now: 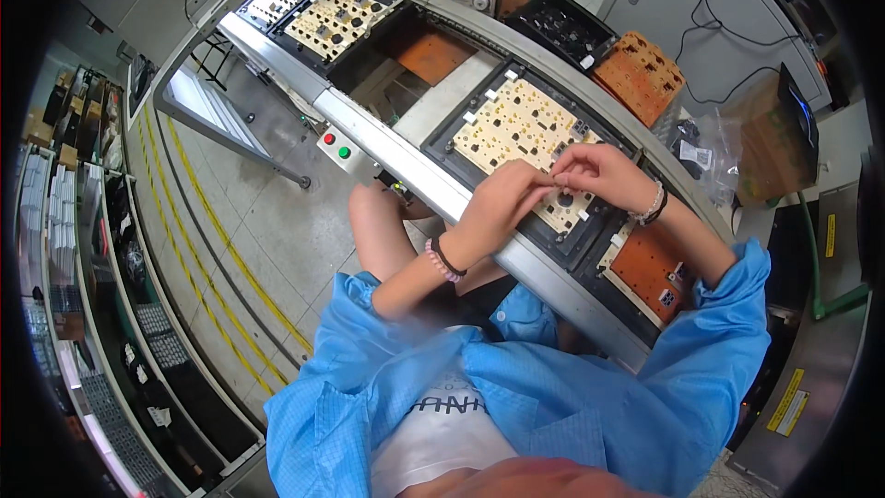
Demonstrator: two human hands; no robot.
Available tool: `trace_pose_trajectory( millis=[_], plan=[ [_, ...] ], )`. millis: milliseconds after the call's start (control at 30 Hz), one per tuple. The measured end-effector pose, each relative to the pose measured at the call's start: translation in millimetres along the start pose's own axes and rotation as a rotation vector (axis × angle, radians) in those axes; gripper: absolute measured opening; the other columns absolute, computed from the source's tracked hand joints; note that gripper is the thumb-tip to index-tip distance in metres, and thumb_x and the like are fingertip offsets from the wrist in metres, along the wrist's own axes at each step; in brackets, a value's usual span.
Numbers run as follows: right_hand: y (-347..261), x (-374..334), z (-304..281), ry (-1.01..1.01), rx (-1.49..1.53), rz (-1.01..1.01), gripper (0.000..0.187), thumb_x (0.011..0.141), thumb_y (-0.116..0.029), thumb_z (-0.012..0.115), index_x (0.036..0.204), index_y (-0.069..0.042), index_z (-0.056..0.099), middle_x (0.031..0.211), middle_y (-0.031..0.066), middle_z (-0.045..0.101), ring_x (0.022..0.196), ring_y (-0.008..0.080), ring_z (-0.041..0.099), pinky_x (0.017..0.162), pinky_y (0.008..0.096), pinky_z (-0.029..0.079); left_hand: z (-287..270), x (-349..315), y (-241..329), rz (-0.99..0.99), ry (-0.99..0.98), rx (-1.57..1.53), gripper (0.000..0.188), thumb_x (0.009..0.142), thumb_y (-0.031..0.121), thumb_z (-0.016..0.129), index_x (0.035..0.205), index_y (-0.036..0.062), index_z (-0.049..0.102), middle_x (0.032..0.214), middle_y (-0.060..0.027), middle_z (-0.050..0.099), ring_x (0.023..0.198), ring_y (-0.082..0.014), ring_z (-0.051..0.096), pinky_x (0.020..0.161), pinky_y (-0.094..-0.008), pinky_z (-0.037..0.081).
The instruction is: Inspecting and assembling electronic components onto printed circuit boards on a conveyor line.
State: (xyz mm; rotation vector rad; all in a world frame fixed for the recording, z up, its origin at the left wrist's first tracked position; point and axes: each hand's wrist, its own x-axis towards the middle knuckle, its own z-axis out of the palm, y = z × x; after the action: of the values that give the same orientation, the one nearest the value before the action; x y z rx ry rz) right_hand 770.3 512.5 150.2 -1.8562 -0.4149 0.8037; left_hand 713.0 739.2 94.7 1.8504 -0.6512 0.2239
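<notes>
Both hands meet over the lower right part of a cream circuit panel (502,134) set in a black frame carrier (442,140). The fingers of my left hand (507,201) are pinched together near its edge. Fingertip to fingertip with it, my right hand (610,177) is also closed in a pinch. Whatever lies between the fingers is too small and covered to make out. Small dark parts and white clips sit on the panel around them. Below my right forearm lies an orange-brown board (645,267) with a few connectors on it, in another carrier.
The carriers sit on a conveyor with a silver rail (396,152). Farther along it is another populated panel (336,23). Beyond the conveyor are a black bin of small parts (562,26), an orange board (641,77), a plastic bag (710,152) and a cardboard box (770,143). A red-and-green button box (336,146) hangs on the near side.
</notes>
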Motion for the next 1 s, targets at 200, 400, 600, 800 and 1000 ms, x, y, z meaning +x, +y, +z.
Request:
trace_pose_trajectory(
  millis=[200,400,600,800,1000],
  plan=[
    [10,-7,5,0.043,0.17,0.006,0.012,0.097,-0.006,0.063,0.104,0.002,0.066,0.088,0.0033,0.07,0.077,0.0071,0.067,0.071,0.0204,0.055,7,11,6,0.024,0.001,-0.065,0.016,0.087,0.007,0.071,0.102,0.0039,0.066,0.089,-0.0134,0.06,0.078,-0.0294,0.064,0.068,-0.0354,0.052],
    [20,-7,-2,0.018,0.306,0.069,0.012,0.098,-0.005,0.062,0.108,0.002,0.062,0.099,0.0074,0.07,0.084,0.0107,0.069,0.076,0.0231,0.058,13,15,2,-0.023,-0.02,-0.093,0.022,0.086,0.003,0.071,0.107,0.0023,0.064,0.092,-0.0136,0.062,0.085,-0.03,0.066,0.074,-0.0362,0.053],
    [11,-18,-15,0.124,0.056,0.006,0.011,0.097,-0.006,0.063,0.105,0.0,0.06,0.09,0.0061,0.07,0.081,0.0089,0.069,0.074,0.0213,0.056,9,8,-6,-0.028,-0.077,-0.061,0.024,0.088,-0.002,0.07,0.111,0.003,0.067,0.098,-0.0116,0.065,0.089,-0.0233,0.069,0.076,-0.0308,0.056],
    [35,-28,-60,0.324,-0.631,-0.293,0.011,0.09,-0.009,0.068,0.092,-0.003,0.058,0.098,0.0074,0.064,0.091,0.0184,0.065,0.078,0.0303,0.052,-2,4,-2,-0.02,-0.077,-0.035,0.02,0.087,0.0,0.069,0.107,0.0048,0.067,0.096,-0.011,0.064,0.085,-0.0279,0.067,0.073,-0.0343,0.053],
    [56,-16,-60,0.288,-1.186,-0.556,0.016,0.086,-0.017,0.069,0.095,-0.007,0.059,0.109,0.0073,0.062,0.099,0.0267,0.06,0.085,0.0378,0.048,-5,1,-9,-0.009,-0.117,-0.041,0.015,0.086,0.0,0.07,0.101,0.0028,0.067,0.094,-0.0119,0.065,0.086,-0.0287,0.066,0.075,-0.0355,0.053]
  ],
)
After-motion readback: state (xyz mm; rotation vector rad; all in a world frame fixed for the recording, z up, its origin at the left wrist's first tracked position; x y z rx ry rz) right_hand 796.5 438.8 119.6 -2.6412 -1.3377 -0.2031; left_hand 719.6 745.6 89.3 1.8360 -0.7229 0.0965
